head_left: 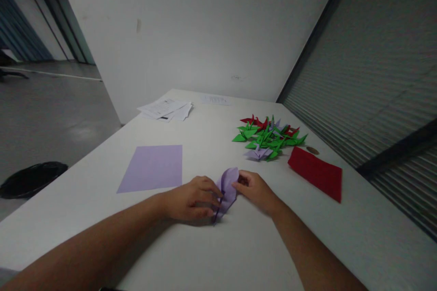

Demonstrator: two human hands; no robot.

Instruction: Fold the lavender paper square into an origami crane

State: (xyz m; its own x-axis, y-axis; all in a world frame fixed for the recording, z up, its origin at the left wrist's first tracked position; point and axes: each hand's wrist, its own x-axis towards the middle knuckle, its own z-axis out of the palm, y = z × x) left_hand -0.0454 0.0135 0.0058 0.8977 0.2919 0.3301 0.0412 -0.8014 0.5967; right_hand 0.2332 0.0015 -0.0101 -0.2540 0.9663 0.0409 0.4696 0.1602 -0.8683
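A partly folded piece of purple origami paper (228, 186) stands between my hands near the front of the white table (218, 254), one flap curving upward. My right hand (254, 188) pinches its upper right edge between thumb and fingers. On the other side, my left hand (194, 198) lies against the paper's left part, fingers bent over it; whether they grip it is hard to make out. To the left, a flat square sheet of purple paper (153, 167) rests on the table.
Several folded paper cranes (269, 138) in green, red and purple are heaped at the right. Nearby lie red paper (317, 173) and a small brown disc (312, 150). Printed sheets (165, 108) sit at the back left. A black-lined bin (32, 179) stands on the floor.
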